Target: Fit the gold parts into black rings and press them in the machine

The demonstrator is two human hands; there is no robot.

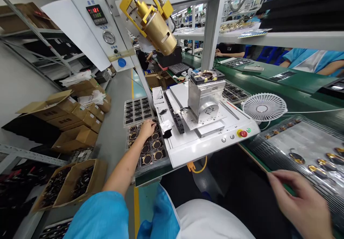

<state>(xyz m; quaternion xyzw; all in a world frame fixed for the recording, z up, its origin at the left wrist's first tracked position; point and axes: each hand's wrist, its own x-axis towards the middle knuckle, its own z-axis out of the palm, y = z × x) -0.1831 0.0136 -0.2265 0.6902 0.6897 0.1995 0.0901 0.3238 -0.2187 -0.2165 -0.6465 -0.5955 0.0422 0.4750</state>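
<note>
A green table [309, 85] ran through a long workroom, carrying a white machine base [185, 150] topped by a metal block [202, 99]; cardboard boxes [51, 114] stood on the floor at left. The left hand [147, 129] reached forward, palm down, fingers bent over the far right cells of the left tray, where round parts [156, 144] with gold rims lay; I cannot tell whether its grip had closed on one. The right hand [302, 201], blurred, hung beside the right tray [290, 135], thumb and forefinger drawn together; whether they pinched anything was unclear. The left tray adjoined the base's left edge; a gap separated base and right tray, a white fan [262, 108] at its far end.
</note>
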